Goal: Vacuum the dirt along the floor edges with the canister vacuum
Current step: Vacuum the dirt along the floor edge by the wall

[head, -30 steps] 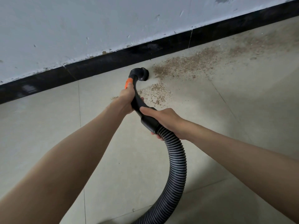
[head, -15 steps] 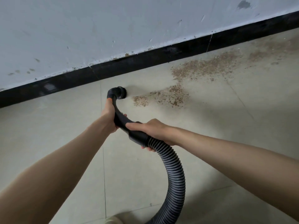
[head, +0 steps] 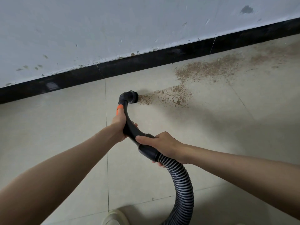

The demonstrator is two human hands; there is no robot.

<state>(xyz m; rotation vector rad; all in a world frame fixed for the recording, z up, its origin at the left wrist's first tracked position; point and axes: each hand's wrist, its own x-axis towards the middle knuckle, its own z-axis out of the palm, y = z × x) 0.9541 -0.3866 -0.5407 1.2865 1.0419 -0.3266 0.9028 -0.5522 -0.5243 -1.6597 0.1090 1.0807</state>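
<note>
a person's two bare arms reach forward over a pale beige tiled floor (head: 65, 127) toward a scuffed white-grey wall (head: 113, 26) edged with a glossy black skirting board (head: 146, 62). the left hand (head: 119, 125) is wrapped around the curved black plastic vacuum handle tube (head: 128, 124), its fingers curled round the tube just below a small orange tab (head: 119, 109). the right hand (head: 165, 145) grips the wider black cuff where the tube joins the ribbed grey-black flexible vacuum hose (head: 183, 189); the thumb lies across the top of the cuff and the fingertips curl under it. the hose bends down and away from that hand toward the lower edge of the view. at the far end of the tube, the round black nozzle head (head: 130, 96) sits low at the floor, turned to the right, its mouth touching the left end of a patch of brown crumbly dirt (head: 170, 96). that patch trails off to the right, and a larger, thinner spread of the same brown dirt (head: 211, 67) lies farther right, near the skirting board and running along it toward the right edge. the nozzle is a little apart from the skirting board, with bare tile between. at the bottom of the view the toe of a pale cream shoe (head: 115, 218) shows on the tile, beside the descending hose.
</note>
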